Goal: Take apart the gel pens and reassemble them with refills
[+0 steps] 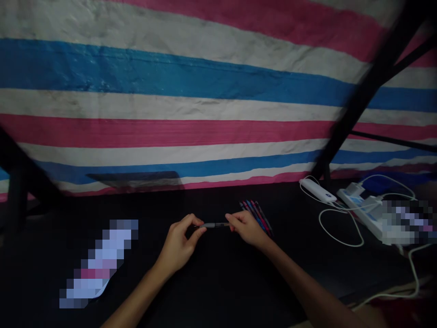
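Between my two hands a slim pen [214,225] lies level above the dark table, its grey part to the left and a thinner, darker stretch to the right. My left hand [182,241] pinches the left end between thumb and fingertips. The right end sits in the closed fingers of my right hand [246,225], which cover its tip. Just beyond my right hand, several pens [256,214] with pink, blue and dark bodies lie side by side, their lower ends partly behind the wrist.
A blurred-out pale sheet [99,264] lies at left on the black table [211,291]. At right are a white power bank [317,190], a power strip [362,212] with plugs, and looping white cables [341,244]. Dark frame bars [355,109] stand before a striped tarp [191,134].
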The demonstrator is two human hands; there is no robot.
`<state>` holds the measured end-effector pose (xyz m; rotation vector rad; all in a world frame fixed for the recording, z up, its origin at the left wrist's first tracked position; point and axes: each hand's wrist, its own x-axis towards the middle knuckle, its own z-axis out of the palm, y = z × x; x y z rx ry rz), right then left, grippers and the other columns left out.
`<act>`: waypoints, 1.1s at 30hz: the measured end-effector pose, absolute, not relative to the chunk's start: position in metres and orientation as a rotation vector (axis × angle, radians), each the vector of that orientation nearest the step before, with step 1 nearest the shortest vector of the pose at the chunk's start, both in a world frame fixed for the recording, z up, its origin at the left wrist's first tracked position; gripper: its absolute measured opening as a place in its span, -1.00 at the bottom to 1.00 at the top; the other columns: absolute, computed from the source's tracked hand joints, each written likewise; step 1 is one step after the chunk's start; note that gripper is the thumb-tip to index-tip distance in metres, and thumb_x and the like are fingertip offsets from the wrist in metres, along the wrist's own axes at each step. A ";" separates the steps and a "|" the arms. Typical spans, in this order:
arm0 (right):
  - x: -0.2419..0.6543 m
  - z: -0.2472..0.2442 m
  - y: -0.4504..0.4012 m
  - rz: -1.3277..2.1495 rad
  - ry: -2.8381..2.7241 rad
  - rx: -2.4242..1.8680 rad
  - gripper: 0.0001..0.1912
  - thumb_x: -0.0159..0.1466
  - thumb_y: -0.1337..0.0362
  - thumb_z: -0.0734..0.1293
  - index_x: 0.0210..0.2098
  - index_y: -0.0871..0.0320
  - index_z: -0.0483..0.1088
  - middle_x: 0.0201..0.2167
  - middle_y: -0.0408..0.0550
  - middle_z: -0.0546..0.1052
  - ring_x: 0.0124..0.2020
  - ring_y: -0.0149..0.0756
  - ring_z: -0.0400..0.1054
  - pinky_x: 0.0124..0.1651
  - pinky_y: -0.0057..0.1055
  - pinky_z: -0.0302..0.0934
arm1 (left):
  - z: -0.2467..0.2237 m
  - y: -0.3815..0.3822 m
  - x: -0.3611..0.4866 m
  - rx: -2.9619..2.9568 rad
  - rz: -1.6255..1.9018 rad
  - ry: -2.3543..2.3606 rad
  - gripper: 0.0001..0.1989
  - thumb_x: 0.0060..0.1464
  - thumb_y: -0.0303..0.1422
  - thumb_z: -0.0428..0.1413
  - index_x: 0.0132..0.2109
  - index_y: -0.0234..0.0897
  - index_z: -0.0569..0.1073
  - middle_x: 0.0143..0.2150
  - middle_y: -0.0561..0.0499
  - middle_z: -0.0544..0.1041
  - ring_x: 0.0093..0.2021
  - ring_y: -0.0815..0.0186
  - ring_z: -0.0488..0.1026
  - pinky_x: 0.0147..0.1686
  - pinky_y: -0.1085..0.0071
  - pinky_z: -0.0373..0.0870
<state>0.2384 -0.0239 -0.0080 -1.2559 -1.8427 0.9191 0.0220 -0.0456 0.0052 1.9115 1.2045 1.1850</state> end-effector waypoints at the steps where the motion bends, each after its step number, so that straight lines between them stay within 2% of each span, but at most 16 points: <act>1: 0.239 -0.007 -0.025 0.770 -1.898 -1.255 -0.49 0.30 0.04 0.10 -0.68 0.18 0.21 -0.77 -0.23 0.13 -0.71 -0.47 0.02 -0.58 -0.48 -0.14 | 0.007 -0.046 0.022 1.899 1.140 1.195 -0.87 0.03 -0.28 0.11 -0.34 -0.25 0.38 -0.38 0.04 0.44 -0.35 0.31 0.38 -0.32 0.43 0.27; 4: 0.237 -0.001 -0.029 0.325 -2.053 -1.249 -0.52 0.33 0.12 0.09 -0.67 0.17 0.22 -0.69 -0.16 0.26 -0.62 -0.42 0.13 -0.47 -0.44 -0.06 | 0.010 -0.044 0.021 1.786 0.961 1.113 -0.82 0.07 -0.23 0.06 -0.32 -0.26 0.39 -0.45 0.08 0.40 -0.41 0.35 0.33 -0.39 0.47 0.23; 7: 0.233 0.004 -0.036 0.023 -2.152 -1.313 -0.55 0.35 0.15 0.07 -0.58 0.18 0.33 -0.58 -0.06 0.39 -0.47 -0.32 0.23 -0.34 -0.39 0.00 | 0.009 -0.042 0.020 1.690 0.737 1.055 -0.70 0.12 -0.17 -0.03 -0.41 -0.30 0.40 -0.54 0.10 0.34 -0.51 0.39 0.24 -0.48 0.50 0.14; 10: 0.222 0.005 -0.045 -0.171 -2.240 -1.335 -0.55 0.28 -0.01 0.14 -0.50 0.18 0.39 -0.47 0.02 0.48 -0.30 -0.18 0.27 -0.10 -0.24 -0.02 | 0.004 -0.040 0.020 1.610 0.624 1.060 -0.61 0.11 -0.11 -0.05 -0.47 -0.32 0.41 -0.61 0.13 0.26 -0.58 0.43 0.12 -0.55 0.51 0.03; 12: 0.212 0.003 -0.051 -0.191 -2.352 -1.263 -0.48 0.13 -0.19 0.22 -0.42 0.18 0.41 -0.42 0.06 0.50 -0.23 -0.09 0.27 0.00 -0.14 -0.08 | 0.000 -0.039 0.020 1.557 0.633 1.089 -0.61 0.09 -0.08 -0.04 -0.41 -0.33 0.45 -0.61 0.14 0.24 -0.59 0.43 0.10 -0.56 0.51 0.01; 13: 0.207 0.001 -0.054 -0.191 -2.402 -1.259 -0.47 0.11 -0.19 0.24 -0.36 0.19 0.41 -0.40 0.08 0.51 -0.23 -0.09 0.29 0.00 -0.13 -0.07 | -0.001 -0.038 0.020 1.543 0.648 1.100 -0.61 0.08 -0.08 -0.03 -0.40 -0.33 0.45 -0.60 0.14 0.24 -0.58 0.43 0.11 -0.55 0.51 0.01; 16: 0.197 -0.008 -0.057 -0.196 -2.460 -1.369 -0.76 0.25 0.15 0.22 -0.35 0.20 0.39 -0.46 0.01 0.51 -0.40 -0.22 0.33 -0.16 -0.25 0.01 | 0.000 -0.039 0.019 1.563 0.665 1.118 -0.59 0.06 -0.06 -0.01 -0.47 -0.34 0.41 -0.61 0.14 0.22 -0.57 0.42 0.11 -0.55 0.51 0.02; 18: 0.197 -0.011 -0.056 -0.225 -2.435 -1.428 -0.80 0.27 0.28 0.17 -0.39 0.19 0.38 -0.48 -0.01 0.50 -0.42 -0.24 0.35 -0.25 -0.31 0.02 | 0.004 -0.041 0.020 1.600 0.611 1.138 -0.56 0.06 -0.03 -0.02 -0.48 -0.33 0.42 -0.62 0.14 0.22 -0.59 0.42 0.12 -0.57 0.51 0.01; 22: 0.202 -0.013 -0.052 -0.266 -2.405 -1.398 -0.69 0.31 0.27 0.11 -0.44 0.19 0.41 -0.52 0.01 0.50 -0.43 -0.23 0.36 -0.31 -0.35 0.02 | 0.010 -0.048 0.023 1.582 0.477 1.125 -0.50 0.07 0.02 -0.07 -0.47 -0.32 0.45 -0.63 0.09 0.29 -0.60 0.40 0.15 -0.59 0.51 0.03; 25: 0.203 -0.014 -0.049 -0.273 -2.425 -1.384 -0.65 0.33 0.26 0.08 -0.44 0.20 0.42 -0.53 0.04 0.51 -0.44 -0.23 0.38 -0.33 -0.35 0.04 | 0.010 -0.051 0.027 1.562 0.508 1.167 -0.53 0.05 0.00 -0.05 -0.53 -0.31 0.41 -0.68 0.13 0.21 -0.64 0.43 0.07 -0.62 0.51 -0.03; 27: 0.202 -0.013 -0.047 -0.262 -2.456 -1.425 -0.66 0.31 0.28 0.08 -0.43 0.21 0.42 -0.53 0.06 0.52 -0.46 -0.22 0.39 -0.36 -0.36 0.06 | 0.009 -0.052 0.030 1.676 0.588 1.245 -0.58 0.06 -0.07 -0.03 -0.55 -0.29 0.39 -0.69 0.14 0.21 -0.64 0.42 0.08 -0.60 0.50 -0.03; 33: 0.199 -0.011 -0.049 -0.185 -2.455 -1.608 -0.73 0.26 0.28 0.13 -0.41 0.21 0.42 -0.51 0.10 0.54 -0.51 -0.19 0.43 -0.46 -0.39 0.09 | 0.005 -0.058 0.038 2.106 0.842 1.329 -0.69 0.12 -0.30 -0.07 -0.55 -0.22 0.38 -0.56 0.01 0.42 -0.51 0.28 0.33 -0.44 0.40 0.12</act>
